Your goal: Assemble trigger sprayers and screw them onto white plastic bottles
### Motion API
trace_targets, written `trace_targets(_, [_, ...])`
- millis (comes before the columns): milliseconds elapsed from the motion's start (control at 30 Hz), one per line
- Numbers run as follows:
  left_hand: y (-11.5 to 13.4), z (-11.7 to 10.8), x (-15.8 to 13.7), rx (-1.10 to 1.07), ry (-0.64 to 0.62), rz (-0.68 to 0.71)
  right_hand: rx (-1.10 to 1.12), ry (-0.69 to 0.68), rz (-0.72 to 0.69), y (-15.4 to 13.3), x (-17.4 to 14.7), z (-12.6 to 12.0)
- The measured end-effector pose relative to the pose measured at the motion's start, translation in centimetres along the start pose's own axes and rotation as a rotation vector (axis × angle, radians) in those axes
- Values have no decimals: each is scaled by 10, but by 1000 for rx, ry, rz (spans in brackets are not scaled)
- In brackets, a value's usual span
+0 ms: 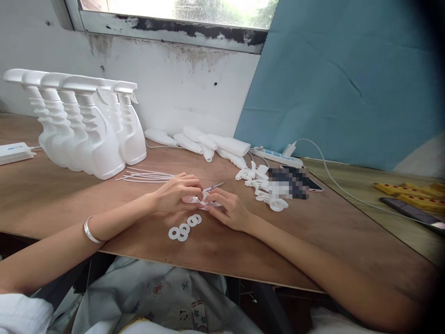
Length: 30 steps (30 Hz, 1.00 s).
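Both hands meet over the table around a small white plastic part, most of which the fingers hide. My left hand pinches it from the left. From the right, the fingers of my right hand close on the same part. Just beyond the fingertips a thin pointed metal tool shows; whether it is held or lies on the table I cannot tell. Several flat white ring washers lie in front of the hands. Behind my left hand is a bundle of thin white tubes.
White spray bottles stand upright at the left. Loose white sleeve-like pieces lie by the wall, and small white trigger parts to the right. A power strip with a cable and a dark phone are farther right.
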<state>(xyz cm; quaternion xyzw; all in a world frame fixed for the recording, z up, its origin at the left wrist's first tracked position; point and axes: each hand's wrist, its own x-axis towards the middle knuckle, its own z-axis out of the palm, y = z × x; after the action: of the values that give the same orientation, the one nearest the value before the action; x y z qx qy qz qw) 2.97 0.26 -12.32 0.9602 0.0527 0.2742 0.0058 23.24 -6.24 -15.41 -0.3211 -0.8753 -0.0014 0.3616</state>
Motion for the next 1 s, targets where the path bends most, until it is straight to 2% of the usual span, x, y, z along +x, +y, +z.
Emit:
trace_targets(433, [-4,1,-1,59,-27,20,23,-15,53,-1,2,2])
trace_targets(700, [3,0,-2,75,-22,-7,-74,9,-48,0,-1,2])
trace_targets(867, [6,-1,-2,91,-18,-5,-72,84,-50,1,-3,4])
trace_targets(1000, [7,-1,-1,110,-26,8,-88,87,-56,0,-3,4])
